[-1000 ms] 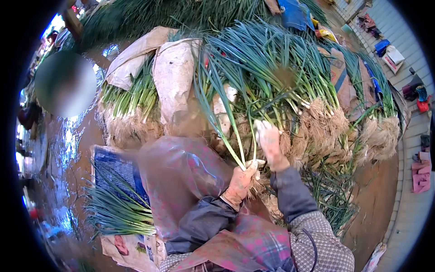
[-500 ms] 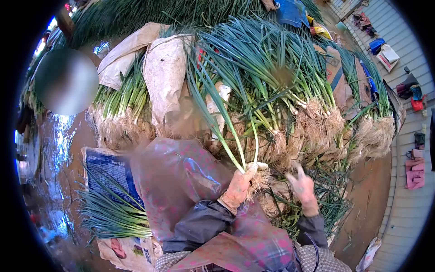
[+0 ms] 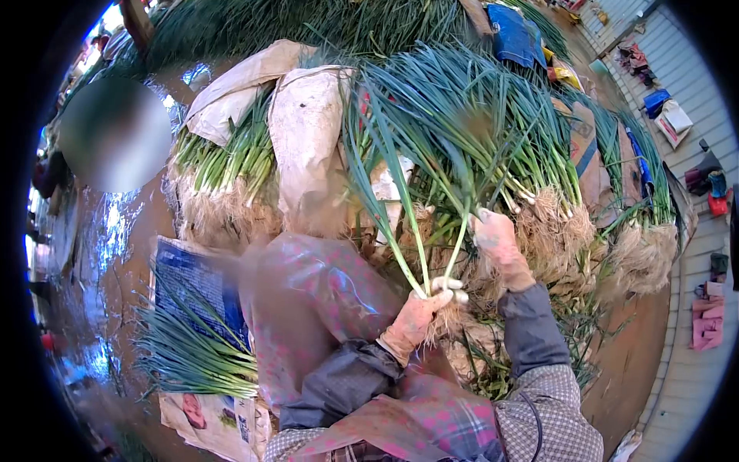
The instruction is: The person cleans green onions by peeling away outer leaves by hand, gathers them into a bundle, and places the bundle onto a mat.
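Grasping green onions (image 3: 423, 262) near their roots (image 3: 445, 323): left hand (image 3: 413, 317). Right hand (image 3: 500, 240): grip cannot be told. Brown floor (image 3: 127, 269) glistens wet at left; ribbed wall (image 3: 697, 240) stands right.

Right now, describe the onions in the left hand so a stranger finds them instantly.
Start at the pink-spotted apron over the lap. Just past the dark left sleeve, the left hand grips a few onions, shaggy roots beside the hand. Unlike the heap behind, these are held, their pale stalks fanning out.
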Demonstrator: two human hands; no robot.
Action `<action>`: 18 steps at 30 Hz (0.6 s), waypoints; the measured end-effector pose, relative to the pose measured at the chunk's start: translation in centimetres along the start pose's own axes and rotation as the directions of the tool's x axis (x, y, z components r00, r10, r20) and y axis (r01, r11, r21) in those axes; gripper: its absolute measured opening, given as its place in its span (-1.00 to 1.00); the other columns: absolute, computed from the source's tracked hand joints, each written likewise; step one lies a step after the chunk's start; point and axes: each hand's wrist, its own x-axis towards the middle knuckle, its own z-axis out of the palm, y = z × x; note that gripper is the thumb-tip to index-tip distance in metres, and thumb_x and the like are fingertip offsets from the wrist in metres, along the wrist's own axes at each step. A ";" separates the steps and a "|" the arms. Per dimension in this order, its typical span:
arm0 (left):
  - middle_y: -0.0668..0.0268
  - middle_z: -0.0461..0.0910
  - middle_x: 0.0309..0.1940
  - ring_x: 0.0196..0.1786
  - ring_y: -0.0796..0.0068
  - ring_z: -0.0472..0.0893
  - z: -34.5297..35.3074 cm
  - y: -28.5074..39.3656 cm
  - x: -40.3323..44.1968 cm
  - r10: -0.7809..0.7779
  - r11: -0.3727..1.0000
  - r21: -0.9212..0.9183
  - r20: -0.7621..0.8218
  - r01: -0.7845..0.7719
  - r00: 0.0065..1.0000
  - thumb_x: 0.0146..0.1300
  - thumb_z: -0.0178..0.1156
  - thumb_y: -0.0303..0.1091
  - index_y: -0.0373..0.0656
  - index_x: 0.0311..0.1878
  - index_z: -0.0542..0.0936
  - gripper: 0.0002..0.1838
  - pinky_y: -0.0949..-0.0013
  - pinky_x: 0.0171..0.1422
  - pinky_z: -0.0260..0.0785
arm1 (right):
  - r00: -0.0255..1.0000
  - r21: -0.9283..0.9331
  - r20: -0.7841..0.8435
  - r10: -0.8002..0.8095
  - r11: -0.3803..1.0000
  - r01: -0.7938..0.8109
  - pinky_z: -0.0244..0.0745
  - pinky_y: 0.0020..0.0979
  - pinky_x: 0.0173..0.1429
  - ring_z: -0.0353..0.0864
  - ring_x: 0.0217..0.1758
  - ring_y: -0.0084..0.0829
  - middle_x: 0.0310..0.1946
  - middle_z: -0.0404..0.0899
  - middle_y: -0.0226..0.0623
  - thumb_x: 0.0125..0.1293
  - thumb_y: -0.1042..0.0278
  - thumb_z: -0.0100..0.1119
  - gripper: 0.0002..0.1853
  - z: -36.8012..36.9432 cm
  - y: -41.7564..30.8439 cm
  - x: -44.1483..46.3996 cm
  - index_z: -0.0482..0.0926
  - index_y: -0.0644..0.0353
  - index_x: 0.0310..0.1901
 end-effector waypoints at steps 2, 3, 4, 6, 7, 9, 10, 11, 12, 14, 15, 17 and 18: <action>0.23 0.63 -0.21 -0.14 0.50 0.61 -0.3 -1.2 0.9 0.149 0.978 0.160 -0.063 -0.137 0.987 0.32 0.08 -0.46 -0.25 -0.04 0.51 -0.82 0.46 -0.03 0.48 | 0.988 0.708 0.078 0.136 0.690 -0.151 0.24 -0.55 -0.51 0.32 -0.63 -0.68 -0.56 0.45 -0.53 0.38 0.26 0.12 -0.80 1.0 2.8 -1.6 0.61 0.22 -0.17; 0.24 0.63 -0.23 -0.15 0.50 0.61 -0.6 -1.9 1.1 0.068 0.990 0.132 -0.129 -0.051 0.989 0.31 0.08 -0.48 -0.25 -0.04 0.51 -0.82 0.47 -0.05 0.49 | 0.978 0.746 0.203 0.049 0.639 -0.187 0.20 -0.59 -0.54 0.30 -0.64 -0.71 -0.57 0.45 -0.54 0.39 0.23 0.12 -0.77 -1.4 0.9 -3.7 0.60 0.24 -0.17; 0.25 0.63 -0.23 -0.16 0.50 0.61 -0.8 -2.3 1.3 0.026 0.993 0.117 -0.162 -0.007 0.987 0.31 0.08 -0.49 -0.25 -0.04 0.51 -0.82 0.48 -0.07 0.49 | 0.947 0.776 0.318 -0.051 0.588 -0.229 0.16 -0.62 -0.58 0.28 -0.65 -0.74 -0.57 0.45 -0.56 0.39 0.20 0.12 -0.74 -3.3 -0.9 -5.4 0.60 0.26 -0.17; 0.26 0.62 -0.25 -0.17 0.49 0.61 -1.1 -2.7 1.5 -0.034 0.997 0.059 -0.230 0.049 0.973 0.30 0.08 -0.52 -0.27 -0.02 0.52 -0.80 0.50 -0.10 0.50 | 0.952 0.782 0.289 -0.102 0.599 -0.173 0.09 -0.66 -0.64 0.25 -0.69 -0.78 -0.61 0.43 -0.55 0.40 0.15 0.12 -0.70 -4.3 -3.1 -7.5 0.60 0.27 -0.17; 0.26 0.62 -0.25 -0.17 0.48 0.61 -0.9 -2.3 1.8 -0.050 0.998 0.018 -0.266 0.056 0.963 0.30 0.09 -0.53 -0.28 0.01 0.52 -0.78 0.51 -0.12 0.50 | 0.927 0.781 0.354 -0.121 0.584 -0.221 0.06 -0.65 -0.65 0.21 -0.72 -0.76 -0.66 0.38 -0.57 0.41 0.14 0.10 -0.71 -4.5 -4.1 -8.0 0.57 0.23 -0.22; 0.28 0.62 -0.22 -0.15 0.51 0.60 0.1 -1.6 2.1 -0.030 0.992 -0.126 -0.239 -0.001 0.970 0.30 0.10 -0.50 -0.24 -0.01 0.54 -0.79 0.50 -0.10 0.48 | 0.892 0.795 0.418 -0.170 0.543 -0.269 0.03 -0.65 -0.66 0.18 -0.73 -0.76 -0.71 0.33 -0.60 0.41 0.08 0.09 -0.68 -4.0 -4.6 -8.6 0.56 0.23 -0.22; 0.29 0.62 -0.19 -0.12 0.54 0.60 0.4 -1.4 2.0 -0.013 0.962 -0.270 -0.208 -0.045 0.978 0.29 0.11 -0.47 -0.21 -0.03 0.55 -0.80 0.48 -0.08 0.45 | 0.890 0.795 0.421 -0.173 0.543 -0.271 0.03 -0.65 -0.66 0.18 -0.73 -0.76 -0.71 0.33 -0.60 0.41 0.08 0.09 -0.68 -3.5 -4.6 -8.9 0.56 0.23 -0.22; 0.33 0.61 -0.19 -0.13 0.55 0.59 -0.6 -1.8 1.8 0.050 0.998 -0.038 -0.159 -0.057 0.986 0.33 0.08 -0.45 -0.19 0.05 0.56 -0.74 0.49 -0.08 0.45 | 0.879 0.806 0.450 -0.161 0.496 -0.322 0.04 -0.65 -0.66 0.18 -0.73 -0.76 -0.71 0.34 -0.59 0.42 0.08 0.08 -0.67 -3.0 -4.6 -9.1 0.56 0.24 -0.23; 0.33 0.61 -0.19 -0.13 0.55 0.59 -0.4 -1.6 1.8 0.052 0.998 -0.037 -0.159 -0.058 0.986 0.33 0.08 -0.45 -0.19 0.05 0.56 -0.74 0.49 -0.08 0.45 | 0.866 0.814 0.477 -0.149 0.448 -0.371 0.04 -0.66 -0.65 0.18 -0.73 -0.77 -0.70 0.34 -0.59 0.42 0.07 0.07 -0.66 -3.0 -4.9 -9.2 0.55 0.25 -0.23; 0.34 0.60 -0.17 -0.14 0.54 0.58 0.1 -1.1 1.6 0.112 0.964 -0.214 -0.208 -0.156 0.972 0.35 0.05 -0.45 -0.20 0.05 0.56 -0.75 0.49 -0.08 0.46 | 0.842 0.793 0.508 -0.181 0.479 -0.375 0.13 -0.62 -0.63 0.30 -0.69 -0.72 -0.56 0.52 -0.48 0.39 0.19 0.11 -0.74 -4.5 -5.4 -9.8 0.59 0.24 -0.15; 0.29 0.60 -0.15 -0.19 0.46 0.61 0.9 -0.3 1.3 0.146 0.946 -0.243 -0.268 -0.214 0.952 0.35 0.05 -0.52 -0.25 0.03 0.54 -0.78 0.42 -0.07 0.52 | 0.869 0.713 0.458 -0.187 0.661 -0.233 0.18 -0.58 -0.59 0.32 -0.65 -0.69 -0.56 0.51 -0.50 0.34 0.23 0.14 -0.79 -5.2 -5.7 -10.4 0.59 0.20 -0.17; 0.30 0.60 -0.16 -0.21 0.47 0.61 -1.2 -2.1 1.8 0.202 0.958 -0.131 -0.321 -0.254 0.925 0.35 0.05 -0.51 -0.24 0.01 0.54 -0.79 0.43 -0.10 0.51 | 0.918 0.734 0.213 -0.335 0.675 0.076 0.30 -0.55 -0.52 0.36 -0.61 -0.62 -0.56 0.47 -0.49 0.32 0.31 0.11 -0.88 -4.6 -3.6 -10.8 0.55 0.15 -0.25; 0.31 0.60 -0.17 -0.23 0.48 0.61 -2.8 -3.6 2.3 0.259 0.958 -0.017 -0.366 -0.285 0.894 0.35 0.05 -0.50 -0.23 0.00 0.54 -0.80 0.43 -0.13 0.50 | 0.913 0.707 0.084 -0.399 0.670 0.228 0.36 -0.54 -0.49 0.39 -0.59 -0.59 -0.56 0.44 -0.49 0.30 0.35 0.10 -0.92 -4.4 -2.6 -11.1 0.53 0.13 -0.29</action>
